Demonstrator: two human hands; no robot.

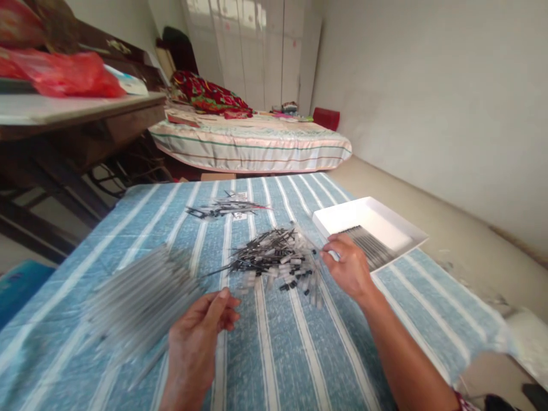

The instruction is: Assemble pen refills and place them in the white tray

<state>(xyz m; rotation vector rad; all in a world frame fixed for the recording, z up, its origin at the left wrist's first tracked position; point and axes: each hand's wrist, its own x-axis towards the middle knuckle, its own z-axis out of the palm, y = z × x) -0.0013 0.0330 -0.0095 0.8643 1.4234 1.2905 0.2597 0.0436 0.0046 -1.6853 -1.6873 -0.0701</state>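
Observation:
My left hand [201,331] is closed, thumb pressed to the curled fingers, beside a blurred bundle of grey pen-like sticks [137,297]. Whatever it may hold is not visible. My right hand [347,264] pinches with its fingertips at the right edge of a loose heap. What lies between those fingertips is too small to make out. Thin dark rods [261,248] make up much of that heap, mixed with small translucent caps [295,268], some with black ends. Just beyond the right hand, a white box lid or tray [385,214] holds a row of dark grey sticks [368,245].
Farther back on the striped blue cloth [274,354] lies a second small pile of thin dark pieces [226,208]. A bed [257,145] stands behind the table. A wooden desk [85,108] with a red plastic bag [77,74] is at the left.

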